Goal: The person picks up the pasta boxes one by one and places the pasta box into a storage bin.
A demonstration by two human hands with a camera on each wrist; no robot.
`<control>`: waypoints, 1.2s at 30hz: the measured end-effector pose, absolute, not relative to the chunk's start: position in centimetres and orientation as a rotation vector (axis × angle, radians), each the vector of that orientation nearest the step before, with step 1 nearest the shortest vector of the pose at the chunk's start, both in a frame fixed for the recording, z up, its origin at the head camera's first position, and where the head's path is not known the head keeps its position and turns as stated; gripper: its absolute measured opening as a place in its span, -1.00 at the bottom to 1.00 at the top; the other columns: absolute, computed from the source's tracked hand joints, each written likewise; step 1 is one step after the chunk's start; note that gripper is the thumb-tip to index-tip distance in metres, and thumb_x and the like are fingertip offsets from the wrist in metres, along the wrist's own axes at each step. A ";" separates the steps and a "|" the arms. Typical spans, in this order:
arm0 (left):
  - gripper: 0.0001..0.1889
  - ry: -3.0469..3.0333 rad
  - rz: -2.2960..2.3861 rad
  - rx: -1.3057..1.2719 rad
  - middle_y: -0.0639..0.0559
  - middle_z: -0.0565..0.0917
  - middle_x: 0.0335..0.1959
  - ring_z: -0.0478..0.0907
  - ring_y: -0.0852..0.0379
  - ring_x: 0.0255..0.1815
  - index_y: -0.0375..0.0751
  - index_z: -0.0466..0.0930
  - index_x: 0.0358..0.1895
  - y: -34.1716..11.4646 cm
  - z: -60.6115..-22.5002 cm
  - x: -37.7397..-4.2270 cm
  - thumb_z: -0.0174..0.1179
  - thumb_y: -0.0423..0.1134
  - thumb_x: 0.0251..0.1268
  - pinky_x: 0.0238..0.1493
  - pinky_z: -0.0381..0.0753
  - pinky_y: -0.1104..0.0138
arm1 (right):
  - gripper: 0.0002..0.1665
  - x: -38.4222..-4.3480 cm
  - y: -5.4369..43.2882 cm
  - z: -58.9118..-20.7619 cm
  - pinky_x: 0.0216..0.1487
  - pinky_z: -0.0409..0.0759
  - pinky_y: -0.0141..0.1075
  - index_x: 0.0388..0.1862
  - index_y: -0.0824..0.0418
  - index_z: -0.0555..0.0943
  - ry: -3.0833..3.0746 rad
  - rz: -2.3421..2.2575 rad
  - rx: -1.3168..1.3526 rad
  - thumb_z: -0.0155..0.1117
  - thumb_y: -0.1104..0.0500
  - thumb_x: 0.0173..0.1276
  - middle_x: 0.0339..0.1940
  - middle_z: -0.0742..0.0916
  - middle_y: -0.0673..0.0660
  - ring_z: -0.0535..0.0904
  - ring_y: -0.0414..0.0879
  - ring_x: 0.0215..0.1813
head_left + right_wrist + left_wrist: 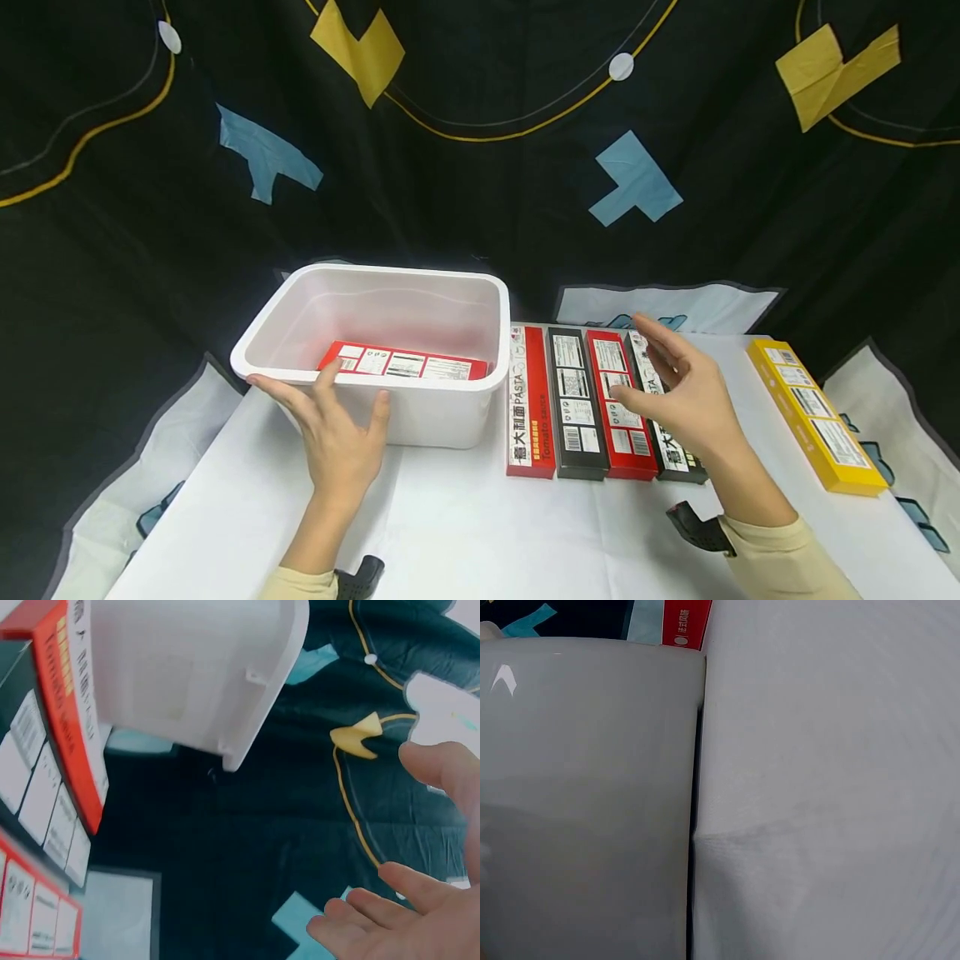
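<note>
A white plastic bin (pixel 442 414) stands on the table, and a red pasta box (pixel 405 363) lies inside it near the front wall. My left hand (pixel 341 442) rests spread against the bin's front, fingertips at the rim and thumb on the outer wall. To the right of the bin, a red pasta box (pixel 542 417), a black box (pixel 576 400), another red box (pixel 621 400) and a black-and-white pasta box (pixel 678 460) lie side by side. Over the rightmost two of these hovers my right hand (pixel 690 400), holding nothing, thumb apart from the fingers.
A yellow box (pixel 817 417) lies apart near the right edge of the white-covered table (pixel 487 533). Behind the table hangs a black cloth (pixel 480 200) with blue and yellow tape pieces on it.
</note>
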State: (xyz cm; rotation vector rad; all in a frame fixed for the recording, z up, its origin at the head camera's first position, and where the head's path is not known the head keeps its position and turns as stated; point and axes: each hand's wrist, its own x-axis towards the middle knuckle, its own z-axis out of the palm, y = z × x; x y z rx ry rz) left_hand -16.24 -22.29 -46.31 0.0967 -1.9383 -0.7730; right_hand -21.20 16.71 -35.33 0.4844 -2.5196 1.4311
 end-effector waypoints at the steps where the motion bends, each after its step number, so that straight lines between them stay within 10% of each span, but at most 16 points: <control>1: -0.29 -1.938 -0.774 0.097 -0.48 -0.46 0.49 -0.58 -0.26 0.52 -0.14 0.33 0.28 -22.3 -46.3 -16.2 0.27 0.14 0.10 0.45 -0.13 -0.04 | -0.03 -21.1 17.0 -35.5 0.13 0.42 -0.41 0.46 -0.09 0.33 -2.513 1.418 0.475 0.56 0.15 0.08 0.41 0.42 -0.08 0.32 -0.08 0.40; 20: -0.26 -1.919 -0.775 0.097 -0.52 -0.48 0.47 -0.58 -0.26 0.52 -0.15 0.34 0.30 -22.1 -46.2 -16.3 0.30 0.13 0.08 0.46 -0.12 -0.02 | 0.02 -19.3 23.2 -40.2 0.09 0.40 -0.51 0.52 0.09 0.24 -2.622 1.344 0.026 0.53 0.07 0.12 0.53 0.28 0.08 0.26 0.07 0.46; 28: -0.26 -1.916 -0.789 0.104 -0.53 -0.49 0.46 -0.59 -0.25 0.52 -0.20 0.35 0.28 -22.2 -46.2 -16.2 0.28 0.15 0.10 0.46 -0.12 -0.02 | 0.08 -19.4 24.6 -43.1 0.13 0.49 0.08 0.50 0.16 0.25 -2.831 1.129 -0.212 0.49 -0.18 0.09 0.41 0.38 0.38 0.43 0.35 0.27; 36: -0.27 -1.922 -0.790 0.100 -0.50 -0.49 0.47 -0.59 -0.24 0.52 -0.20 0.35 0.28 -22.2 -46.2 -16.3 0.29 0.14 0.10 0.46 -0.10 -0.02 | 0.16 -19.6 25.2 -45.3 0.05 0.41 0.20 0.45 0.36 0.24 -2.963 0.956 -0.249 0.48 -0.24 0.04 0.23 0.46 0.57 0.38 0.42 0.21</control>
